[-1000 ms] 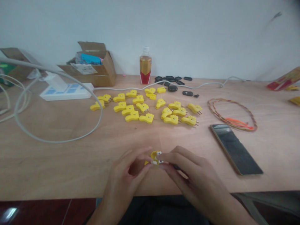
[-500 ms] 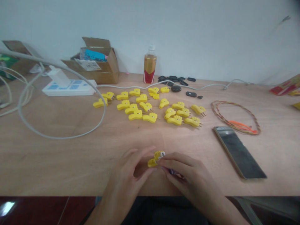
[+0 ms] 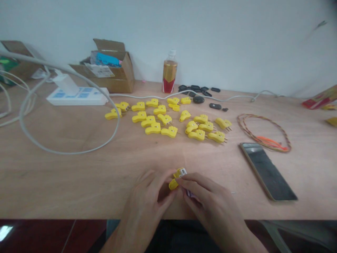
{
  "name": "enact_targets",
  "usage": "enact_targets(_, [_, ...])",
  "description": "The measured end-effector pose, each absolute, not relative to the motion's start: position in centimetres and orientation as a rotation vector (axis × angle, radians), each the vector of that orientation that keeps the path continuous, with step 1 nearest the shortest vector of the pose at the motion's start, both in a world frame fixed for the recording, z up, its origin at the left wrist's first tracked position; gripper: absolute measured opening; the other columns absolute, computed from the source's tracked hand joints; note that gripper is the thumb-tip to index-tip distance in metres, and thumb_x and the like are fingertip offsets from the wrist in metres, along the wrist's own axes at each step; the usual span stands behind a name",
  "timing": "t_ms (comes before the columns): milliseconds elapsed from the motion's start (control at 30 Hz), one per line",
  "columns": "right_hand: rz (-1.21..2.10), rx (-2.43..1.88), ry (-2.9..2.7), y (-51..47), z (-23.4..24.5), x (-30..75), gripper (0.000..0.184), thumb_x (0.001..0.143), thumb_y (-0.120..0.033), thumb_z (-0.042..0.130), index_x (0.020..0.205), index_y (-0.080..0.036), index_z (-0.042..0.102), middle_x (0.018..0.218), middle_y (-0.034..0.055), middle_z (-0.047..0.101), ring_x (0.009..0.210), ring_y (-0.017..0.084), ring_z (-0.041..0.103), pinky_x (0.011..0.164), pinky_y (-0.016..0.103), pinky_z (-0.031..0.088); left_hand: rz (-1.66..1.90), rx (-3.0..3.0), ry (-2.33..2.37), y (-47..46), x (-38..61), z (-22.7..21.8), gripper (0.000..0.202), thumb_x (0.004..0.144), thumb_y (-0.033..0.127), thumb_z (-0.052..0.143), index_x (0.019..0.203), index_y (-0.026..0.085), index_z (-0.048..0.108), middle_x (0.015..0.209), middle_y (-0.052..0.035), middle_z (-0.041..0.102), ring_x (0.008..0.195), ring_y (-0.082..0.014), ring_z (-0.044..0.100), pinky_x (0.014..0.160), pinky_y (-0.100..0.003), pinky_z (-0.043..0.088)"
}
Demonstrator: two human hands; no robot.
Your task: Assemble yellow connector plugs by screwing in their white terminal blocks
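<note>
Yellow two-pin plug (image 3: 178, 177) pinched between both hands, near front table edge (image 3: 52, 218), right of centre. Left hand (image 3: 146, 200) curled against plug's lower end; right hand (image 3: 210, 200) closed just under upper end, over small dark piece (image 3: 191, 193) I can't make out. Other yellow plugs (image 3: 169, 131) lie loose mid-table, neither hand on them.

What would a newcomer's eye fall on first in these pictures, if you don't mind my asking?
The bright yellow two-pin plugs clustered mid-way across the wooden table stand out first. Near the front edge, the left hand and right hand hold another yellow plug between them. To the right lie a dark smartphone and a loop of twisted wire.
</note>
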State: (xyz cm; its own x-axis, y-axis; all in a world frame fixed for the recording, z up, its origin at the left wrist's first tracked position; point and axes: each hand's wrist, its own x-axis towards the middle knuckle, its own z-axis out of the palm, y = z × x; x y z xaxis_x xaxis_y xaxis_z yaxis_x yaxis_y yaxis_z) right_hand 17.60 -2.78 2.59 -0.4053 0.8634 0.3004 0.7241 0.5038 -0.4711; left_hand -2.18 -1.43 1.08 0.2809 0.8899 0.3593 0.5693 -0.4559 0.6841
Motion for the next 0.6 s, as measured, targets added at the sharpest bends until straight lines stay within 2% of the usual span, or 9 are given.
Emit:
enact_targets(133, [0.369,-1.311,-2.208,-2.95,2.19,17.63,0.032,0.096,-0.009,0.056,0.117,-0.020,0.077,0.116,0.0101,0.083,0.097,0.025,0.083,0.082,0.037,0.071,1.013,2.133,1.314,-1.31,-2.25,1.05,0.034,0.087,0.008,0.078,0.114,0.028,0.071,0.108,0.0010,0.084,0.094,-0.0248,0.079,0.082,-0.037,0.063])
enact_targets(433, [0.354,-1.330,-2.194,-2.88,1.93,17.52,0.033,0.093,-0.007,0.058,0.115,-0.020,0.078,0.114,0.0094,0.083,0.091,0.025,0.084,0.078,0.035,0.071,0.995,2.085,1.336,-1.34,-2.16,0.70,0.036,0.087,0.008,0.078,0.115,0.030,0.072,0.107,0.0017,0.083,0.093,-0.0252,0.078,0.083,-0.038,0.062])
enact_targets(600, [0.318,-1.281,-2.249,-2.85,1.90,17.69,0.032,0.097,-0.007,0.056,0.118,-0.020,0.077,0.116,0.0101,0.083,0.095,0.025,0.084,0.081,0.034,0.071,0.988,2.059,1.312,-1.42,-2.27,0.65,0.038,0.087,0.007,0.077,0.116,0.030,0.072,0.109,0.0013,0.083,0.095,-0.0246,0.077,0.084,-0.037,0.060])
